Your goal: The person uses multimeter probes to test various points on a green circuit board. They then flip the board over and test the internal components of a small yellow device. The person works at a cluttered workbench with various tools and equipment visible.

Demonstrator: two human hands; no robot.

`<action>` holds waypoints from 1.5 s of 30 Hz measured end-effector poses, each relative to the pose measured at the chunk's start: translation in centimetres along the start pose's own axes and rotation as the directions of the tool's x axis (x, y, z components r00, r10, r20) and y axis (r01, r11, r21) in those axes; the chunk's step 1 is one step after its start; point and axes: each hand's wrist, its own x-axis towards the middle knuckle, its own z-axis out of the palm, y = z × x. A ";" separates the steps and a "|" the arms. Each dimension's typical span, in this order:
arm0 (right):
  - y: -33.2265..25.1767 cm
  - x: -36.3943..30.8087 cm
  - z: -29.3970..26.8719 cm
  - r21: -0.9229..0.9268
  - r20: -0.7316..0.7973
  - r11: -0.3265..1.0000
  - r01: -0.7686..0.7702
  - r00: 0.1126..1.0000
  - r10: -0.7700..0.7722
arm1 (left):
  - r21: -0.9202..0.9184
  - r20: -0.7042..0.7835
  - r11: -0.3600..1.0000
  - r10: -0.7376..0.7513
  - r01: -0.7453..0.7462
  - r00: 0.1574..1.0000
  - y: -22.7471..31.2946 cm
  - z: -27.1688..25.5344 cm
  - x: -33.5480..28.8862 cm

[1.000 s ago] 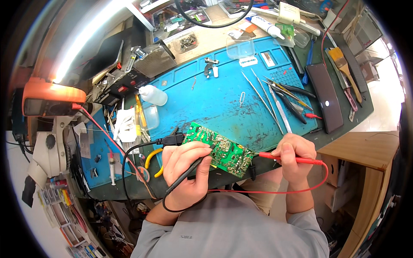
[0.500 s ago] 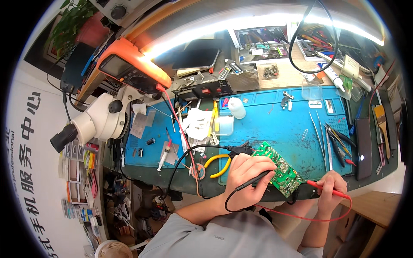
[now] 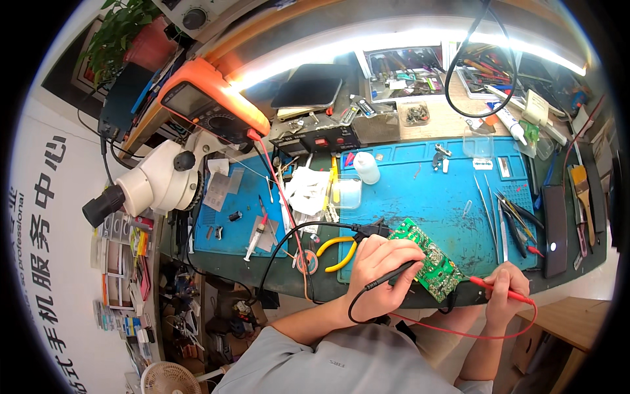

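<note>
A green circuit board [image 3: 430, 262] is tilted at the front edge of the bench mat, its soldered side showing. My left hand [image 3: 384, 270] is closed on a black test probe [image 3: 387, 276], fingers beside the board's left edge; the probe's tip is hidden by the hand. Gripped in my right hand [image 3: 505, 289] is a red test probe [image 3: 489, 285], its tip at the board's right corner; I cannot tell if it touches. A black power plug [image 3: 373, 229] with a cable lies behind my left hand, against the board. The orange multimeter [image 3: 213, 105] stands at the back left.
Yellow-handled pliers [image 3: 337, 253] lie left of my left hand. Tweezers [image 3: 487, 210] and black pliers [image 3: 515, 230] rest on the blue mat [image 3: 420, 190] at right, near a dark phone [image 3: 555, 226]. A white microscope [image 3: 154, 177] stands left; a white bottle [image 3: 366, 169] stands behind.
The whole view has shifted slightly, so the bench appears a little lower and further right. Both hands keep hold of their probes at the board, with hardly any movement.
</note>
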 end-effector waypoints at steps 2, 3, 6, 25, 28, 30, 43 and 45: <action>-0.2 0.1 0.0 -0.002 0.012 1.000 0.005 1.000 -0.005 | 0.015 0.025 1.000 -0.005 0.005 1.000 0.0 -0.2 0.2; -0.3 0.4 -0.2 -0.012 0.012 1.000 0.023 1.000 -0.023 | 0.012 0.027 1.000 0.009 -0.009 1.000 0.1 0.0 0.5; -1.5 0.8 0.2 -0.089 0.012 0.995 0.049 0.999 -0.048 | -0.001 0.017 0.999 0.047 -0.047 0.999 -0.2 0.1 0.6; -0.8 0.6 0.0 0.024 0.044 0.999 0.033 0.998 -0.034 | 0.058 0.041 0.998 0.034 -0.036 0.999 -0.3 0.6 0.0; -0.9 0.7 0.0 0.031 0.043 0.999 0.035 0.998 -0.036 | 0.062 0.042 0.997 0.034 -0.037 0.999 -0.3 0.7 0.0; -0.8 0.7 0.0 0.036 0.043 0.998 0.045 0.998 -0.047 | 0.062 0.037 0.997 0.035 -0.037 0.999 -0.3 0.7 -0.1; -0.2 0.4 0.0 0.148 -0.029 0.985 0.089 0.996 -0.085 | 0.087 -0.125 0.966 0.255 -0.245 0.959 -0.3 -1.8 -2.7; 0.0 0.2 -0.2 0.225 -0.051 0.973 0.039 0.998 -0.028 | 0.065 -0.109 0.962 0.269 -0.263 0.957 -0.2 -2.5 -3.8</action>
